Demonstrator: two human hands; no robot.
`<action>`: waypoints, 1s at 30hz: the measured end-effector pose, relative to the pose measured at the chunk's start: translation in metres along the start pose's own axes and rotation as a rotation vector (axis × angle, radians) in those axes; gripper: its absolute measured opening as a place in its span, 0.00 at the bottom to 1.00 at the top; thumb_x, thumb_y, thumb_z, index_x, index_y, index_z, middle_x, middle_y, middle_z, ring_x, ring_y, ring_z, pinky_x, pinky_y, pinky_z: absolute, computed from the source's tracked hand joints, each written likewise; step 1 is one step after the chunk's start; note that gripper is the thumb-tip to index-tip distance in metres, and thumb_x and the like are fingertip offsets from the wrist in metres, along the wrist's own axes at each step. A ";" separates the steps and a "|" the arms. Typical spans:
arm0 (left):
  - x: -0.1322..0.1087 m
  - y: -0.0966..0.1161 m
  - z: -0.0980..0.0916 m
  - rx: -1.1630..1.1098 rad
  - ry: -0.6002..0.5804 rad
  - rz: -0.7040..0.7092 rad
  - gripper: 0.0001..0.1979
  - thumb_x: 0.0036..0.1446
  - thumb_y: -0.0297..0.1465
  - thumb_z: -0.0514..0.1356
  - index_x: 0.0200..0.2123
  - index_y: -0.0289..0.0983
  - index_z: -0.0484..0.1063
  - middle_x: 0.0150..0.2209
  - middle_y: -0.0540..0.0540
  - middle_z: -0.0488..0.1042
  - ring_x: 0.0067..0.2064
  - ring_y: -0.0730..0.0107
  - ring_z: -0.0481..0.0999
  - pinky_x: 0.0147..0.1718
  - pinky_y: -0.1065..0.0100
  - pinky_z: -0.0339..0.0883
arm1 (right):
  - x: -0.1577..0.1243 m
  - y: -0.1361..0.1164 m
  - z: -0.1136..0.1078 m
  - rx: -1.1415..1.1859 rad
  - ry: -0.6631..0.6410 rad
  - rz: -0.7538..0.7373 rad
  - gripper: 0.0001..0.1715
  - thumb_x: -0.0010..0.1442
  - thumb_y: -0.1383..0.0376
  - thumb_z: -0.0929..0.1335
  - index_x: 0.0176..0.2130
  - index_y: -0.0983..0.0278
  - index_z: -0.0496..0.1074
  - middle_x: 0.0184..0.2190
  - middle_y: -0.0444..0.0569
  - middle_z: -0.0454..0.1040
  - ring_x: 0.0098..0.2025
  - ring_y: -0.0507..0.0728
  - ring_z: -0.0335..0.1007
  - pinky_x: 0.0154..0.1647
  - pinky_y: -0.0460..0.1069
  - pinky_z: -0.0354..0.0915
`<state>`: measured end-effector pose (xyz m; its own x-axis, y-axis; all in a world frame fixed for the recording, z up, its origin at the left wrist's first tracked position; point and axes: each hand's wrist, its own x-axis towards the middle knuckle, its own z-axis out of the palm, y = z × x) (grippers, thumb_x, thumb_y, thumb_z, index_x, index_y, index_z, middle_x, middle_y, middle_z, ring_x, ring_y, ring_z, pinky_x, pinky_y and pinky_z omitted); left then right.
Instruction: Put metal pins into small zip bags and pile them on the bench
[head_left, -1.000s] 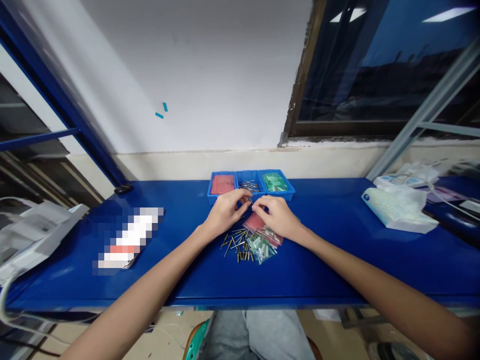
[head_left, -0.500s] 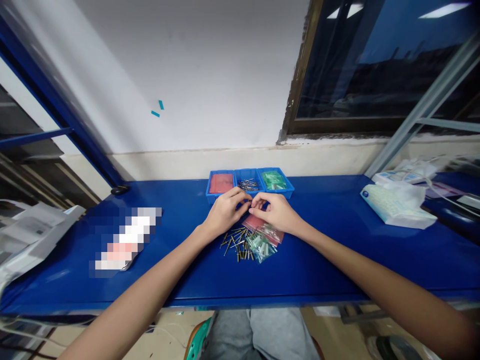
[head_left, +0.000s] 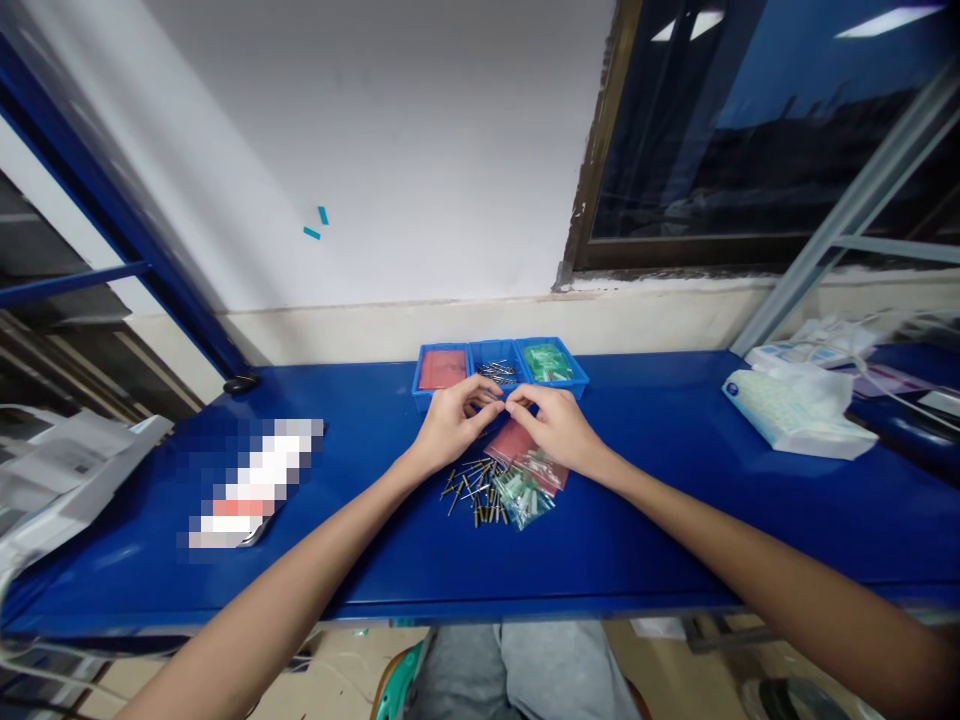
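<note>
My left hand (head_left: 456, 420) and my right hand (head_left: 551, 420) meet fingertip to fingertip above the table, just in front of the blue bins. Thumb and fingers of each are pinched together; whatever lies between them is too small or hidden to make out. Below the hands lies a loose pile of metal rivets (head_left: 480, 490), brass-coloured with thin silver pins. Beside it are red plastic bags (head_left: 511, 442), partly under my right hand. A clear bag with pale green-white plugs (head_left: 523, 498) overlaps them.
Three joined blue bins stand against the wall: red bags (head_left: 442, 369) left, metal pieces (head_left: 498, 372) in the middle, green bags (head_left: 547, 361) right. A tissue pack (head_left: 795, 415) lies right on the blue table (head_left: 645, 550). A blurred-out item (head_left: 251, 485) and white box (head_left: 82, 480) are left.
The fingertips have shifted slightly and drawn together at one point, with the right fingers less curled. Bags, rivets and bins stay in place; the camera view has moved a little.
</note>
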<state>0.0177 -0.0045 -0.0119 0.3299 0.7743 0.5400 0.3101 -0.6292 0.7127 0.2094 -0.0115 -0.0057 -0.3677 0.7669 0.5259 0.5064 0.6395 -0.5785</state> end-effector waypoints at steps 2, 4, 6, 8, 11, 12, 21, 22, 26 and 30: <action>0.000 0.000 -0.001 0.058 0.011 0.024 0.08 0.63 0.32 0.61 0.44 0.36 0.74 0.36 0.46 0.81 0.36 0.69 0.79 0.32 0.69 0.72 | 0.000 -0.001 0.000 0.002 -0.002 0.014 0.09 0.65 0.67 0.65 0.34 0.63 0.74 0.31 0.45 0.79 0.31 0.53 0.72 0.34 0.48 0.62; 0.001 0.001 -0.003 0.128 0.009 0.059 0.07 0.64 0.32 0.61 0.43 0.37 0.77 0.37 0.46 0.81 0.37 0.68 0.79 0.33 0.68 0.72 | 0.000 -0.002 0.001 0.038 -0.001 0.044 0.09 0.65 0.66 0.65 0.34 0.63 0.74 0.30 0.45 0.78 0.30 0.52 0.71 0.33 0.48 0.62; 0.002 0.002 -0.004 0.184 -0.012 0.100 0.07 0.64 0.32 0.60 0.42 0.38 0.78 0.38 0.45 0.81 0.37 0.67 0.79 0.34 0.66 0.72 | 0.000 -0.002 0.002 0.082 0.008 0.068 0.10 0.65 0.65 0.65 0.33 0.63 0.74 0.29 0.45 0.78 0.30 0.53 0.71 0.33 0.48 0.62; 0.002 0.002 -0.005 0.219 -0.028 0.140 0.08 0.64 0.31 0.60 0.43 0.38 0.78 0.38 0.45 0.81 0.37 0.68 0.78 0.34 0.67 0.71 | 0.000 -0.003 0.004 0.113 0.017 0.075 0.10 0.64 0.65 0.65 0.32 0.63 0.74 0.29 0.45 0.78 0.30 0.53 0.71 0.33 0.48 0.62; 0.001 0.000 -0.005 0.276 -0.028 0.192 0.07 0.63 0.30 0.61 0.42 0.37 0.77 0.36 0.47 0.79 0.34 0.71 0.77 0.32 0.69 0.69 | -0.001 -0.005 0.004 0.119 0.016 0.070 0.10 0.65 0.64 0.65 0.33 0.63 0.74 0.29 0.44 0.78 0.29 0.52 0.70 0.33 0.48 0.62; 0.000 -0.001 -0.005 0.294 -0.024 0.203 0.06 0.63 0.29 0.60 0.42 0.37 0.77 0.35 0.47 0.79 0.33 0.72 0.76 0.31 0.70 0.69 | -0.001 -0.006 0.003 0.113 0.012 0.066 0.10 0.65 0.64 0.65 0.33 0.63 0.74 0.29 0.44 0.77 0.29 0.52 0.69 0.33 0.48 0.62; -0.001 0.005 -0.004 0.292 0.001 0.194 0.06 0.62 0.31 0.60 0.37 0.36 0.76 0.32 0.48 0.78 0.31 0.72 0.75 0.32 0.69 0.68 | -0.003 -0.003 0.002 -0.159 0.033 -0.069 0.09 0.68 0.68 0.62 0.43 0.62 0.72 0.42 0.51 0.78 0.47 0.59 0.72 0.50 0.54 0.64; -0.001 0.005 -0.004 0.256 0.010 0.178 0.06 0.62 0.32 0.60 0.37 0.36 0.77 0.32 0.48 0.79 0.30 0.73 0.74 0.30 0.70 0.67 | -0.003 -0.002 0.002 -0.165 0.012 -0.077 0.09 0.67 0.69 0.63 0.44 0.62 0.72 0.43 0.51 0.77 0.48 0.59 0.71 0.51 0.55 0.64; 0.001 0.007 -0.002 0.131 0.048 0.090 0.09 0.62 0.36 0.63 0.36 0.36 0.78 0.33 0.47 0.81 0.30 0.73 0.75 0.28 0.71 0.67 | -0.001 0.001 0.004 -0.078 -0.037 -0.057 0.06 0.66 0.68 0.66 0.38 0.62 0.73 0.37 0.47 0.78 0.39 0.56 0.73 0.43 0.51 0.66; 0.001 0.005 -0.002 0.187 0.089 0.055 0.10 0.62 0.37 0.63 0.34 0.35 0.77 0.30 0.48 0.79 0.28 0.73 0.74 0.28 0.70 0.67 | 0.001 0.004 -0.001 -0.117 0.004 -0.106 0.09 0.68 0.67 0.65 0.38 0.62 0.75 0.36 0.47 0.78 0.38 0.56 0.72 0.43 0.52 0.66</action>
<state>0.0176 -0.0069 -0.0075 0.2733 0.7362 0.6191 0.4567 -0.6658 0.5901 0.2119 -0.0082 -0.0069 -0.4208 0.6953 0.5827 0.5527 0.7058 -0.4430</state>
